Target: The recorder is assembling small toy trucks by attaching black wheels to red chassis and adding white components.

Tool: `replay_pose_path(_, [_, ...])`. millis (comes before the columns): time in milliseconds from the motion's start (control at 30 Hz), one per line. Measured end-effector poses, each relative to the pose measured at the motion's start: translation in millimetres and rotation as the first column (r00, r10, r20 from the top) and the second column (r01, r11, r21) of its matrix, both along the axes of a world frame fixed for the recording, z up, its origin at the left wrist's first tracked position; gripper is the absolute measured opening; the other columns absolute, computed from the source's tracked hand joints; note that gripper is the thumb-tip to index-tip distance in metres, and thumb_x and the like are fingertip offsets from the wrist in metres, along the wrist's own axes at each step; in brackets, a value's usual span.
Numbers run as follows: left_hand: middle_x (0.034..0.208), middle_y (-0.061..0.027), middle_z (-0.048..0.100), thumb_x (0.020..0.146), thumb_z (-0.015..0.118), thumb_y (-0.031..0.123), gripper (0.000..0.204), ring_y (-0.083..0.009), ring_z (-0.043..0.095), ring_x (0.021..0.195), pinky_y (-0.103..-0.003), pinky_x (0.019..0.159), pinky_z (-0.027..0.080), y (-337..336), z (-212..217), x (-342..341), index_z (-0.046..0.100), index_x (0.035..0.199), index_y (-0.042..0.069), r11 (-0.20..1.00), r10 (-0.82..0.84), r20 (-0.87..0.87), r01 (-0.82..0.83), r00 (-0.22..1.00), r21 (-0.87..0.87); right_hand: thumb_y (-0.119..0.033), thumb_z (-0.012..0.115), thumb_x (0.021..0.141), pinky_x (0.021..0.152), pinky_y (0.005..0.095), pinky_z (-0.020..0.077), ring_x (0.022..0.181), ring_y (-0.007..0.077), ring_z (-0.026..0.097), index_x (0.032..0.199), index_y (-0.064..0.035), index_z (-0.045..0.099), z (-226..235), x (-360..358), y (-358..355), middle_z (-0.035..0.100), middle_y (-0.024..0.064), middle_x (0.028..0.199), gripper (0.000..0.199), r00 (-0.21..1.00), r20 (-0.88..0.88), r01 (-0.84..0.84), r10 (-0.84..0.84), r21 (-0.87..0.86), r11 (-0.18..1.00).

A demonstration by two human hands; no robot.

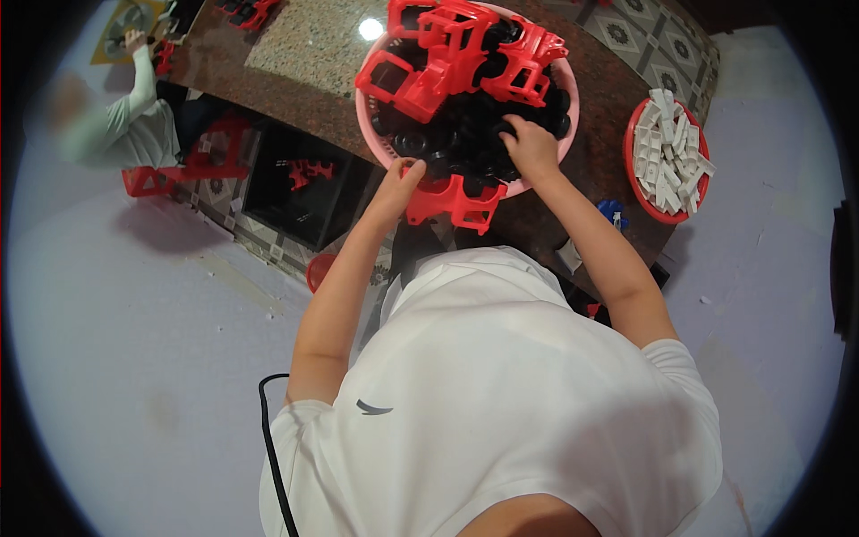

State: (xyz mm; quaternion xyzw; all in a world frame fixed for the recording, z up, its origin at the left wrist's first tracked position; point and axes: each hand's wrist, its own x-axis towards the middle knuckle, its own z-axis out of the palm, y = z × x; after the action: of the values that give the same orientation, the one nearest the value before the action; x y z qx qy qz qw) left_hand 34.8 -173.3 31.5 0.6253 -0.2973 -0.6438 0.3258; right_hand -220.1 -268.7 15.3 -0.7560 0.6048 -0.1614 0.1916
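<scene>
A pink plastic basket (366, 115) stands in front of me, filled with small black toy wheels (440, 143) and several red plastic toy vehicle frames (438, 67). Another red toy vehicle frame (455, 204) lies at the basket's near rim, with its lower part hanging outside. My left hand (399, 186) is closed on the left end of that frame, beside the rim. Inside the basket, on its right side, my right hand (531, 148) is over the black wheels. Its thumb and forefinger are apart, and I make out nothing held between them.
The basket rests on a dark stone table (295, 98). To the right is a red basket (630, 170) of white plastic pieces (667, 152). A black bin (291, 192) stands left, below the table edge. Farther left, a person (134, 125) sits by red stools (215, 159).
</scene>
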Motion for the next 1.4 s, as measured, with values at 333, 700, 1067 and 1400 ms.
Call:
replay_pose_path(333, [0.109, -0.0144, 0.058, 0.095, 0.046, 0.051, 0.060, -0.0195, 0.053, 0.104, -0.030, 0.090, 0.041, -7, -11, -10, 0.048, 0.121, -0.003, 0.994, -0.048, 0.160, 0.062, 0.986, -0.085, -0.010, 0.071, 0.076, 0.060, 0.0258, 0.0451, 0.064, 0.0134, 0.056, 0.097, -0.0017, 0.068, 78, 59, 32, 0.057, 0.0060, 0.075, 0.022, 0.799, 0.572, -0.346, 0.187, 0.181, 0.921])
replay_pose_path(700, [0.121, -0.0156, 0.053, 0.076, 0.073, 0.027, 0.071, -0.0213, 0.051, 0.112, -0.031, 0.097, 0.039, 18, 26, 5, 0.040, 0.131, -0.004, 0.992, -0.082, 0.027, 0.085, 0.996, -0.092, -0.018, 0.063, 0.085, 0.067, 0.0306, 0.0503, 0.074, 0.0175, 0.063, 0.099, -0.0013, 0.065, 40, 53, 0, 0.064, 0.0093, 0.085, 0.022, 0.728, 0.678, -0.419, -0.101, 0.557, 0.717])
replay_pose_path(1067, [0.133, -0.0111, 0.046, 0.059, 0.079, 0.006, 0.091, -0.0196, 0.044, 0.124, -0.030, 0.105, 0.033, 18, 34, -3, 0.034, 0.139, 0.000, 0.970, -0.098, -0.171, 0.055, 0.980, -0.238, -0.020, 0.062, 0.082, 0.081, 0.0442, 0.0499, 0.092, 0.0385, 0.061, 0.109, -0.0008, 0.058, -21, 42, -31, 0.061, 0.0220, 0.101, 0.034, 0.958, 0.141, -0.248, 0.250, -0.031, 0.968])
replay_pose_path(1400, [0.136, -0.0100, 0.043, 0.055, 0.078, 0.007, 0.094, -0.0198, 0.042, 0.127, -0.032, 0.108, 0.030, 6, 44, -13, 0.035, 0.139, 0.004, 0.873, -0.305, -0.083, 0.244, 0.949, -0.422, -0.022, 0.050, 0.095, 0.045, 0.0185, 0.0352, 0.053, 0.0058, 0.048, 0.106, -0.0075, 0.062, 35, 34, -6, 0.056, -0.0022, 0.074, 0.022, 0.733, 0.610, -0.564, -0.300, 0.792, 0.233])
